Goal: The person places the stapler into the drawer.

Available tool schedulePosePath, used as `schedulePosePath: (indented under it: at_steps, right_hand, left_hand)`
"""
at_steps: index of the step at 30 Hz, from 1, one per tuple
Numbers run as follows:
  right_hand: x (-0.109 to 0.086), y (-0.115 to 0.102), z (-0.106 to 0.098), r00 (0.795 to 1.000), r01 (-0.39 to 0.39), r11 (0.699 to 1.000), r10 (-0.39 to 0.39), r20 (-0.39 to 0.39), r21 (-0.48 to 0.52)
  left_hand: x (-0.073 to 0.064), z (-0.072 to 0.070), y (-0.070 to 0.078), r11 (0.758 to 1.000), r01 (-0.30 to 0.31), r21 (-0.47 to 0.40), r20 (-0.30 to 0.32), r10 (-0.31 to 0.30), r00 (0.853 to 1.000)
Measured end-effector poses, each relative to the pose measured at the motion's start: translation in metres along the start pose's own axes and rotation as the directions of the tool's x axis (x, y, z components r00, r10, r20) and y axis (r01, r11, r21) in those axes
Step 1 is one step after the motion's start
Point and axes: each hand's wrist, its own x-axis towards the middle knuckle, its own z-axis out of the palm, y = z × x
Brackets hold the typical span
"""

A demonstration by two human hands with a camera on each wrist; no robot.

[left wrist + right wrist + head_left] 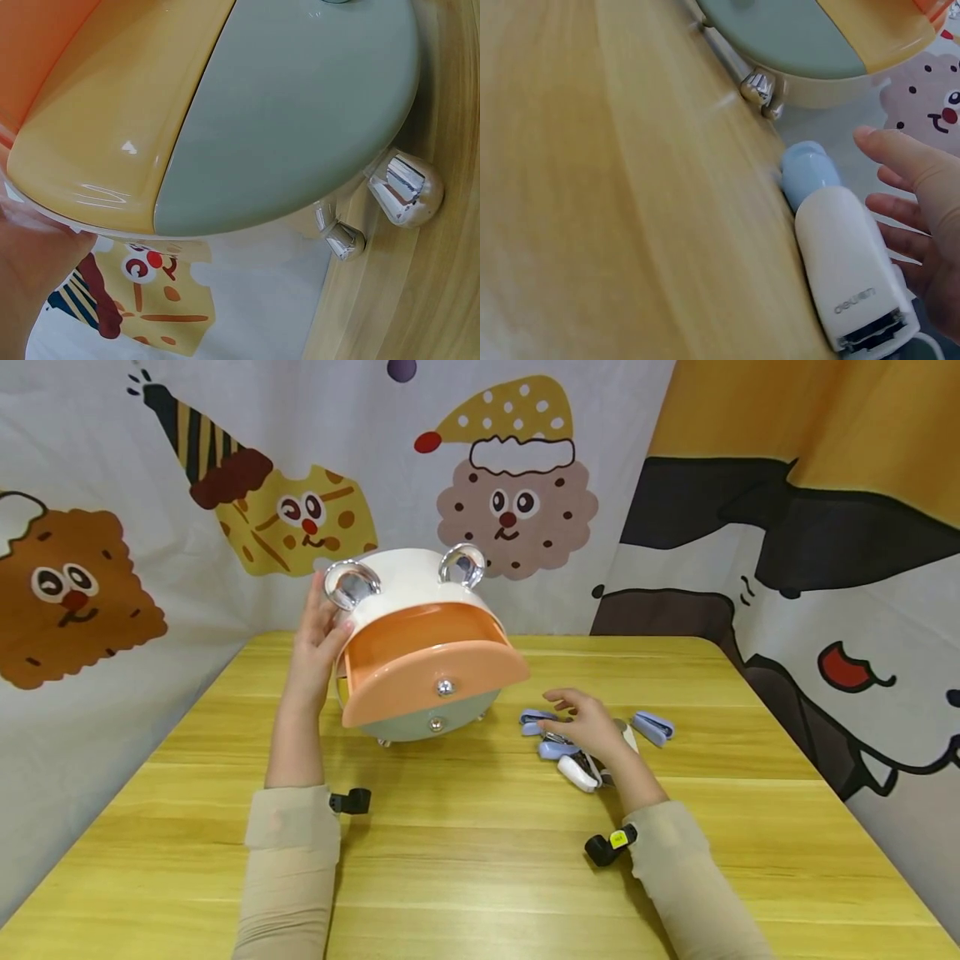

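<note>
On the table, left of centre and toward the far side: the box, white and rounded, standing on chrome feet, chrome ears on top
Orange drawer: topmost, pulled out toward the near side, its orange inside in sight
Yellow drawer and green drawer: below the orange one, their fronts level with each other
Left hand: against the box's left side by the left ear, thumb at the front edge, fingers extended along the side
Right hand: right of the box, fingers loosely spread and holding nothing, just over the staplers
Blue staplers: two near the right hand's fingertips, one farther right
White stapler: on the near side of this group, grey lettering on it
Sleeves: beige, with a small black camera at each wrist
Cloth: behind the table, printed with cartoon biscuits
</note>
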Motion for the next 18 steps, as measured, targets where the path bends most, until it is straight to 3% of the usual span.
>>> schedulePosePath:
  at_steps: [11,18]
  right_hand:
    - [0.009,0.011,0.011,0.998,-0.003,0.999,0.006,0.064,-0.039]
    - [0.013,0.014,0.015,0.998,-0.038,0.998,0.040,0.045,-0.042]
  left_hand:
    - [0.000,0.000,0.000,1.000,-0.006,0.001,0.007,0.006,1.000]
    - [0.000,0.000,0.000,1.000,0.002,0.006,0.003,-0.002,1.000]
